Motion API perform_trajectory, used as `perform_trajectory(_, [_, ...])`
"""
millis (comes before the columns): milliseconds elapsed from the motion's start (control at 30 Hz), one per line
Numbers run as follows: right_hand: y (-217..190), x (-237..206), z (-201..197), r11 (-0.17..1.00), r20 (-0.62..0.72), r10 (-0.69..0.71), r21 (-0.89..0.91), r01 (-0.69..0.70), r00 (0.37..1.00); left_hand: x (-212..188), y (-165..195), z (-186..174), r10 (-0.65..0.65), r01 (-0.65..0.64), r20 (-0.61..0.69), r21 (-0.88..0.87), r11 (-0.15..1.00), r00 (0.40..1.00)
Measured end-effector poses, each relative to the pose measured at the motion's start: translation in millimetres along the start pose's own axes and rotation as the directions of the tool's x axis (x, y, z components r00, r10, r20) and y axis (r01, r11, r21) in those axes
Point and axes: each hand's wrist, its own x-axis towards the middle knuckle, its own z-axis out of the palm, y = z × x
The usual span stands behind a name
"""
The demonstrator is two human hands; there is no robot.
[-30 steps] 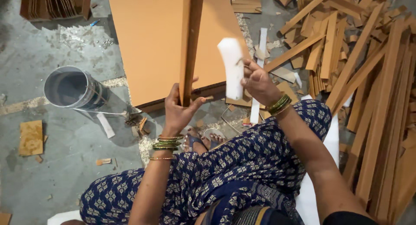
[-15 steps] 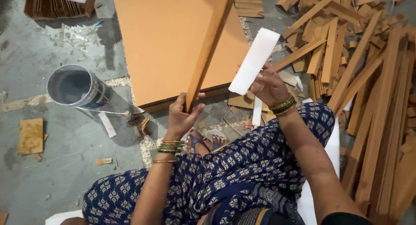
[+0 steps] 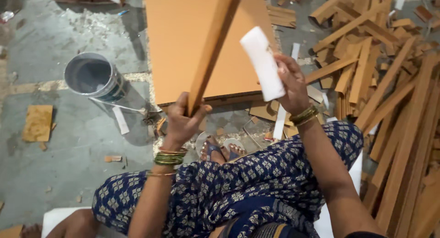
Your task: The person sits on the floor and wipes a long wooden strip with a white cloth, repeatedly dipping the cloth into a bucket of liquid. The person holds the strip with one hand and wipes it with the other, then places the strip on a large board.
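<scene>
**Head view: plank gripped upright, white block raised beside it**

Head camera looks down on us seated on the floor, legs in blue patterned cloth. Our left hand [image 3: 183, 121] has its fingers closed tight around the lower end of a long wooden plank [image 3: 213, 50], which rises tilted toward the upper middle of the frame, in front of a large flat orange board [image 3: 178, 45]. Our right hand [image 3: 291, 84] is closed on a white block [image 3: 263, 61], apparently a wrapped sanding pad, held up just right of the plank and not touching it.

We judge the step to be working the plank's face or edge with the block, caught with the block lifted clear. The next move seems to call for bringing the block flat against the plank while the left hand keeps it from twisting.

A grey bucket [image 3: 91, 76] sits at left; a heap of wood strips [image 3: 389, 82] fills the right side.
</scene>
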Motion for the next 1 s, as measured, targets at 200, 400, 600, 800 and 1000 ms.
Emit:
perform_trajectory(200, [34,44,46,0.742,0.356,0.111,0.592,-0.316,0.928,-6,16,-79,0.094,-0.097,-0.178,-0.011,0.995,0.980])
perform_trajectory(400, [65,60,91,0.912,0.344,0.107,0.340,-0.230,0.933,-11,2,-93,0.068,-0.053,-0.280,0.059,0.997,0.957])
perform_trajectory(600, [86,77,110,0.826,0.394,0.118,0.470,-0.310,0.912,-13,-9,-102,0.057,-0.049,-0.304,0.034,0.998,0.951])
perform_trajectory(800, [126,113,126,0.843,0.396,0.237,0.371,-0.391,0.887,-25,-5,-119,0.172,-0.132,-0.363,0.132,0.982,0.916])
perform_trajectory(1000, [214,175,190,0.629,0.574,-0.166,-0.564,0.534,0.802,-39,-13,-141,0.170,-0.096,-0.458,0.181,0.979,0.872])
